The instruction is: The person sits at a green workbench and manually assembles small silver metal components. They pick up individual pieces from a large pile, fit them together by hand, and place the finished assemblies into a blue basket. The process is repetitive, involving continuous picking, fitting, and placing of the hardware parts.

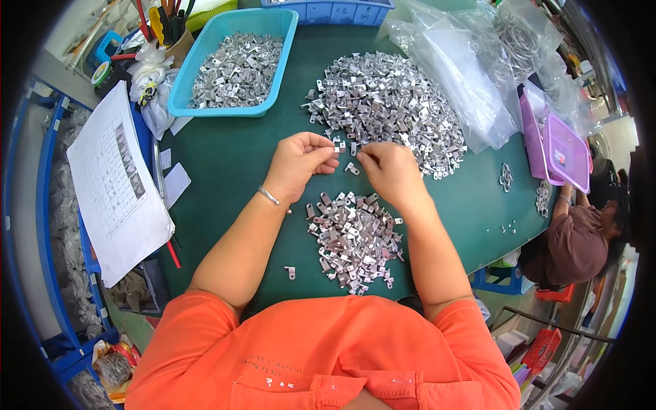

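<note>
Over the green table, my left hand [301,162] pinches a small metal bracket [338,147] between thumb and fingers. My right hand [395,174] is closed just across from it, thumb and fingertips pressed together. What it grips, if anything, is hidden by the fingers. Beside its fingertips is another bracket [353,148]; whether they touch it I cannot tell. A loose bracket [352,168] lies between the hands. Beyond them spreads a large heap of silvery brackets [389,96]. A smaller heap of brackets [357,242] lies between my forearms, with a single bracket [290,272] to its left.
A turquoise basket [290,41] of metal parts stands at the far left, a blue bin [335,12] behind. Clear plastic bags [458,82] and purple trays [567,152] occupy the right. Printed sheets [116,198] are at left. Another person [574,246] sits at the right.
</note>
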### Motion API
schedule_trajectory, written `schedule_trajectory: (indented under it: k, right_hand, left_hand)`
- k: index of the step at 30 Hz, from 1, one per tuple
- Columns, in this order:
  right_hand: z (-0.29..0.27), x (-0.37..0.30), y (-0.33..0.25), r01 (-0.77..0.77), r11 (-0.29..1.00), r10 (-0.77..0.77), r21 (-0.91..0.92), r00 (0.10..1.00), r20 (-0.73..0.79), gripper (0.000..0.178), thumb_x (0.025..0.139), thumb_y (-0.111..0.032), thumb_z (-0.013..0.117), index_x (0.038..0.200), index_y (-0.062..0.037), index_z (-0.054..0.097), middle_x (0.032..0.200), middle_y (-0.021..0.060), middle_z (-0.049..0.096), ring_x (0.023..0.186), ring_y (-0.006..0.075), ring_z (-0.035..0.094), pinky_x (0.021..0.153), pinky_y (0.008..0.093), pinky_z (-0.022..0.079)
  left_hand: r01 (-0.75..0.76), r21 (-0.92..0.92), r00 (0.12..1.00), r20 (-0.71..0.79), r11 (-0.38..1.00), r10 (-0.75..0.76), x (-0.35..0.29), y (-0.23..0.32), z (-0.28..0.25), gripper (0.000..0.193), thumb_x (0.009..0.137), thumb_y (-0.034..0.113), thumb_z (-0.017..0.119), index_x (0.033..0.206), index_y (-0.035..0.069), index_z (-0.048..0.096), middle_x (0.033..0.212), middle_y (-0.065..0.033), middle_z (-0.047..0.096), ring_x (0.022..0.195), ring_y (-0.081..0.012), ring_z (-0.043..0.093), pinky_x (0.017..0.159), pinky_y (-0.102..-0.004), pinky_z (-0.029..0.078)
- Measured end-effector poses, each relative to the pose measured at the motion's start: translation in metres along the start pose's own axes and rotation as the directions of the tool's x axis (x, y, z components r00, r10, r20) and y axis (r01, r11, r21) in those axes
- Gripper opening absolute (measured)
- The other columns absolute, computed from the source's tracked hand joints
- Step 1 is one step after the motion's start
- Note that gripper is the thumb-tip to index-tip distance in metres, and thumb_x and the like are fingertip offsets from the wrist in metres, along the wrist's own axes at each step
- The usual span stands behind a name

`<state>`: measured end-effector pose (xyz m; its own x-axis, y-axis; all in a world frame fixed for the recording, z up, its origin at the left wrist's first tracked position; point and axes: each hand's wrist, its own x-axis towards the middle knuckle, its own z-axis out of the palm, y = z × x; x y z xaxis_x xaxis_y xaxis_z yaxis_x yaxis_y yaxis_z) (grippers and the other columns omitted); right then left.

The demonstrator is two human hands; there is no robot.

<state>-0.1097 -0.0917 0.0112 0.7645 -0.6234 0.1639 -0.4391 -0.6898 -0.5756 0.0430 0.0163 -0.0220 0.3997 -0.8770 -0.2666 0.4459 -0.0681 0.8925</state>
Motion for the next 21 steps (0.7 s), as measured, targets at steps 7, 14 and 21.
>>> schedule_trajectory:
  k: [7, 14, 21]
  right_hand:
    - [0.029, 0.01, 0.007, -0.001, 0.958, -0.006, -0.288, 1.0, -0.024, 0.023, 0.082, -0.026, 0.062, 0.073, -0.005, 0.065, 0.078, 0.012, 0.065, 0.069, 0.0322, 0.064, 0.062, 0.0427, 0.052]
    - [0.034, 0.012, -0.002, -0.017, 0.938, -0.006, -0.345, 0.998, -0.063, 0.024, 0.082, -0.027, 0.062, 0.07, -0.0062, 0.065, 0.073, 0.01, 0.065, 0.067, 0.0318, 0.064, 0.059, 0.043, 0.052]
    - [-0.016, 0.014, -0.002, -0.138, 0.978, 0.112, 0.159, 0.98, 0.162, 0.014, 0.074, -0.017, 0.07, 0.077, -0.0034, 0.07, 0.064, 0.0137, 0.064, 0.057, 0.0314, 0.062, 0.055, 0.0387, 0.049]
  left_hand:
    - [0.184, -0.272, 0.981, 0.114, 0.945, -0.158, -0.004, 0.004, -0.006, 0.015, 0.088, 0.002, 0.057, 0.101, -0.003, 0.06, 0.09, -0.012, 0.066, 0.074, -0.0167, 0.064, 0.067, -0.0269, 0.054]
    - [0.146, -0.376, 0.984, 0.147, 0.915, -0.096, 0.003, 0.008, -0.012, 0.012, 0.086, -0.001, 0.054, 0.095, -0.004, 0.061, 0.09, -0.0135, 0.065, 0.077, -0.0186, 0.065, 0.071, -0.0281, 0.054]
    - [0.113, -0.304, 0.982, 0.178, 0.946, -0.061, 0.005, 0.002, -0.023, 0.018, 0.09, 0.004, 0.053, 0.1, -0.007, 0.062, 0.093, -0.0147, 0.065, 0.084, -0.0192, 0.065, 0.078, -0.0276, 0.054]
